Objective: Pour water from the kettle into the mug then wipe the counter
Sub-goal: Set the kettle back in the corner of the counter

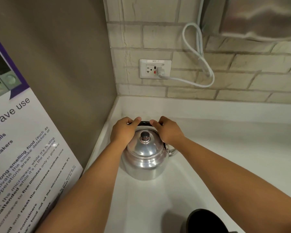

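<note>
Hands share one black handle (145, 123): the left hand (123, 131) has its grip curled closed around the handle's left end, the right hand (169, 131) wrapped shut on the right end. Beneath them the steel kettle (144, 158) stands upright on the white tabletop (225, 165) in the corner, lid knob up, handle running left to right, spout pointing right. A dark mug (207, 221) sits nearer, well apart.
</note>
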